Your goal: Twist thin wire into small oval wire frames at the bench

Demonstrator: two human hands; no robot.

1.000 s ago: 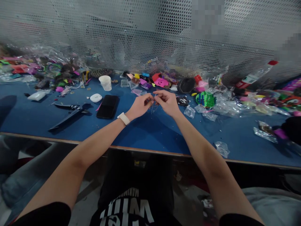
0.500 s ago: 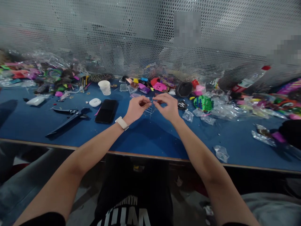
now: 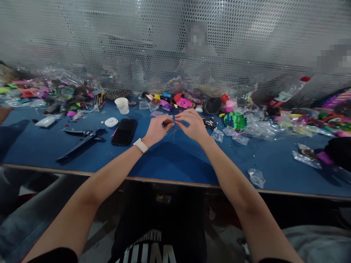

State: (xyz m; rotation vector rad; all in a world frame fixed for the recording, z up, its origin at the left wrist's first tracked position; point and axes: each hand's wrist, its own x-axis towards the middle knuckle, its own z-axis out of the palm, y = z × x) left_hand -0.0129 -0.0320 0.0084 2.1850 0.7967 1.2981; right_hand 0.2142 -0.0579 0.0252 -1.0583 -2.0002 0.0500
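Note:
A thin, pale wire framework [image 3: 173, 133] with several fine strands hangs between my hands over the middle of the blue table. My left hand [image 3: 157, 129], with a light band on its wrist, is closed and pinches the framework from the left. From the other side my right hand [image 3: 192, 126] pinches it too, thumb and forefinger close together and the other fingers stretched above. The two sets of fingertips almost meet. Fingers partly cover the framework's upper part, so its exact shape cannot be made out.
To the left lie a black phone [image 3: 124, 132], a white case [image 3: 111, 122], a dark-bladed tool [image 3: 79, 146] and a paper cup [image 3: 122, 105]. Colourful clay pieces and plastic bags [image 3: 263, 126] line the back. A bottle [image 3: 287, 93] leans at right. Another person's hand [image 3: 4, 114] shows far left.
My right hand's fingers have shifted slightly to the left and stretched out more above the framework. Another person's hand has come into view at the left edge. The view has shifted a little.

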